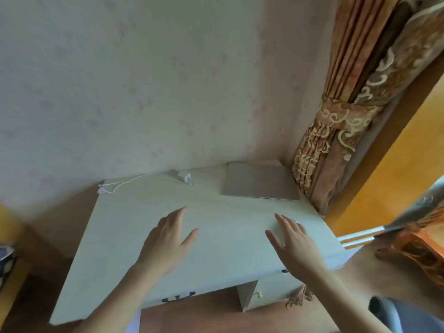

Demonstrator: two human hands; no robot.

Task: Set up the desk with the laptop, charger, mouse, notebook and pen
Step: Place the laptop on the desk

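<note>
A closed silver laptop (260, 182) lies flat at the back right corner of the pale desk (134, 227). A white charger (184, 176) rests against the back edge, its cable (120, 185) trailing left to the desk's far left corner. My left hand (165, 243) hovers over the middle of the desk, fingers spread, holding nothing. My right hand (292, 243) is spread over the right side, and something pale and rounded shows just under its fingertips, too hidden to name. No notebook or pen shows.
A wallpapered wall (144, 80) stands behind the desk. A tied orange patterned curtain (336, 131) hangs beside the laptop. Drawers with dark handles (179, 296) sit under the front edge. A grey chair (389, 313) stands at lower right.
</note>
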